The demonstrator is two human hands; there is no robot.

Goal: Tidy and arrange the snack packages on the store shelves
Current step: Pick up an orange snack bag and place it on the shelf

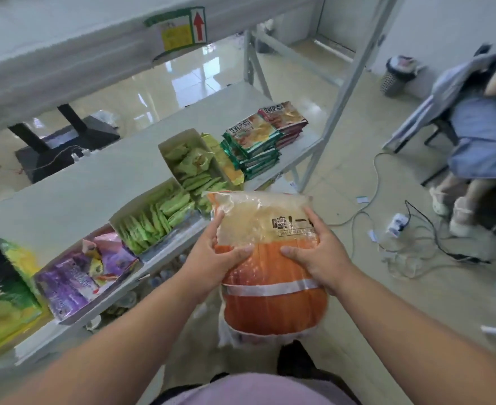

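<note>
2 hands hold 1 large snack bag (270, 258) in front of you, clear on its upper part and orange below with 1 white band. Your left hand (214, 258) clamps the bag's left edge, thumb on the front. Your right hand (320, 252) clamps the right edge, thumb across the orange part. The bag hangs in the air, off the shelf (94, 176), just right of its front edge.

Left of your grip, 3 open cartons sit in a row on the shelf: 2 cartons of green packets (156, 217) (194, 165), and farther left 1 carton of purple packets (86, 270). Beyond the far green carton stand 2 stacks of flat packets, 1 green-edged (252, 144) and 1 red-edged (284, 118). At the far left lies 1 yellow and green bag (4, 299). To the right of your grip, 1 seated person (480, 130) is partly in view.
</note>
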